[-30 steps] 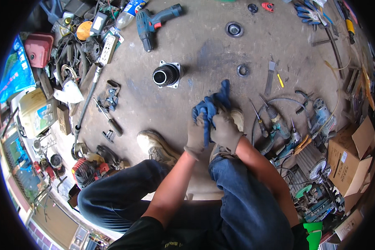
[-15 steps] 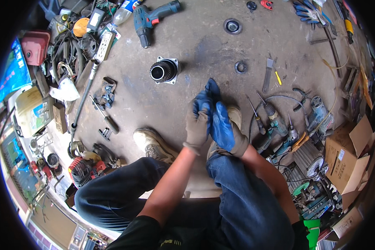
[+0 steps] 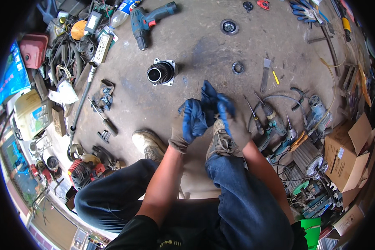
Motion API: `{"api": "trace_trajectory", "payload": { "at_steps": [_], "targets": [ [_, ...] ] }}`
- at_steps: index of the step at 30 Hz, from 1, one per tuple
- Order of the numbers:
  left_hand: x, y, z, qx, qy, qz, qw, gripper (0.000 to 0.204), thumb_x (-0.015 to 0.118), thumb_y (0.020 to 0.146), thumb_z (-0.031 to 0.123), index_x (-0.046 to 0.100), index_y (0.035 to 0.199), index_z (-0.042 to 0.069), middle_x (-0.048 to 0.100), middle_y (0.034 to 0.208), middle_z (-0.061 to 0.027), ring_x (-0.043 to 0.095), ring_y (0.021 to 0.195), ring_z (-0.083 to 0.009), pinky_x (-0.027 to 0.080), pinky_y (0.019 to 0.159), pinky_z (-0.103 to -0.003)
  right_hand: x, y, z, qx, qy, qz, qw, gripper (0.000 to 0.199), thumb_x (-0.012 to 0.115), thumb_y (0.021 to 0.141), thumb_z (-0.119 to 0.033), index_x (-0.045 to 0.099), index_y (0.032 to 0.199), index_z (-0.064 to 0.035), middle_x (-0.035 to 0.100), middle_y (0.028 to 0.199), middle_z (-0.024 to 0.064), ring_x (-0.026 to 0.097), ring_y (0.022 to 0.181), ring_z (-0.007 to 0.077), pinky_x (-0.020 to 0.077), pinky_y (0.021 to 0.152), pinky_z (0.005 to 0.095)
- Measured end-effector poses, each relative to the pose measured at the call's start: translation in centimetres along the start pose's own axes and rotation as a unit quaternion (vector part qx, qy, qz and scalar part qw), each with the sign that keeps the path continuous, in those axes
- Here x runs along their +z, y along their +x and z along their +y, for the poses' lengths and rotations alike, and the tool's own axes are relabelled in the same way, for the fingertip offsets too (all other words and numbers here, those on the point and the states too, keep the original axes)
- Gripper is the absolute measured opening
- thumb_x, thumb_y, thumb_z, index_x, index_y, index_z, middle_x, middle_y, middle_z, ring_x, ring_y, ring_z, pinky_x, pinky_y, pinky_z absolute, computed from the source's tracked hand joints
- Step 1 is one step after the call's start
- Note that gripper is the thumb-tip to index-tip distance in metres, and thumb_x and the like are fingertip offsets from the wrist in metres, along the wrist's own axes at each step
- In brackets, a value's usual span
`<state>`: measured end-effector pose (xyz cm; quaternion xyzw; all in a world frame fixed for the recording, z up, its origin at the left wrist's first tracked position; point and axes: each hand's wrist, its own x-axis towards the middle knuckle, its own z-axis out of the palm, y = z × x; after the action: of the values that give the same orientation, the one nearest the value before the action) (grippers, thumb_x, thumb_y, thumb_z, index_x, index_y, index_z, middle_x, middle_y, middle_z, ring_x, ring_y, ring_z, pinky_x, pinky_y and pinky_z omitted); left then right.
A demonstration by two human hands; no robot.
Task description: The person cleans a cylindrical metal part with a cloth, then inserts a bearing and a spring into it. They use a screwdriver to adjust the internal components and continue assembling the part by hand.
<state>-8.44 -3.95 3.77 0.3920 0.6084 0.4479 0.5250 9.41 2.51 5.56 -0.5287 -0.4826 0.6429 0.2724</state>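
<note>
Both my hands wear grey work gloves with blue-coated fingers and palms. A crumpled dark blue rag [image 3: 205, 106] is bunched between them, above my shoes. My left hand [image 3: 187, 125] is closed around its left side. At its right edge, my right hand [image 3: 233, 121] is somewhat blurred, with the fingers pressed against the cloth. Beyond the hands, to the left, a metal gear housing [image 3: 161, 73] with a toothed gear and an upright tube stands on the floor. A small ring gear [image 3: 238, 68] lies to the right, and a larger dark round gear [image 3: 229, 27] farther away.
A blue-black cordless drill [image 3: 148, 23] lies at the far left. On the right are a scraper [image 3: 265, 75], a yellow-handled screwdriver [image 3: 275, 76], several power tools [image 3: 275, 118] and an open cardboard box [image 3: 341, 158]. Cables and parts [image 3: 66, 50] crowd the left, near another screwdriver [image 3: 108, 125].
My hands have moved apart from being pressed together, the left one going left and the right one slightly right. More of the rag shows between them.
</note>
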Motion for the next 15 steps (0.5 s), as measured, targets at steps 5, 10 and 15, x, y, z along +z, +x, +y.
{"api": "trace_trajectory", "payload": {
  "at_steps": [5, 10, 15],
  "targets": [
    [1.6, 0.4, -1.3, 0.180, 0.248, 0.017, 0.952, 0.022, 0.058, 0.099, 0.010, 0.058, 0.118, 0.000, 0.062, 0.106, -0.0071, 0.060, 0.093, -0.0256, 0.051, 0.089, -0.037, 0.8, -0.6, -1.1, 0.045, 0.077, -0.172, 0.981, 0.036, 0.057, 0.105, -0.029, 0.062, 0.127, -0.0008, 0.067, 0.113, 0.0071, 0.062, 0.094, 0.0125, 0.0533, 0.081, 0.0281],
    [1.6, -0.2, 1.2, -0.180, -0.499, -0.018, 0.848, 0.041, 0.058, 0.103, 0.018, 0.049, 0.141, 0.003, 0.063, 0.127, -0.0095, 0.064, 0.110, -0.0216, 0.055, 0.091, -0.034, 0.7, -0.8, -2.2, 0.005, -0.144, -0.056, 0.988, 0.026, 0.064, 0.098, -0.022, 0.067, 0.108, 0.0020, 0.070, 0.087, 0.0194, 0.069, 0.077, 0.0264, 0.0532, 0.070, 0.0367],
    [2.0, -0.7, 1.9, -0.161, -0.433, 0.010, 0.887, 0.044, 0.058, 0.104, 0.027, 0.049, 0.142, 0.008, 0.066, 0.120, -0.0092, 0.069, 0.096, -0.0199, 0.060, 0.073, -0.033, -0.5, 0.5, -3.7, -0.006, -0.157, -0.011, 0.988, 0.029, 0.066, 0.093, -0.019, 0.067, 0.112, 0.0034, 0.071, 0.089, 0.0218, 0.073, 0.084, 0.0313, 0.0548, 0.076, 0.0391]
  ]
}}
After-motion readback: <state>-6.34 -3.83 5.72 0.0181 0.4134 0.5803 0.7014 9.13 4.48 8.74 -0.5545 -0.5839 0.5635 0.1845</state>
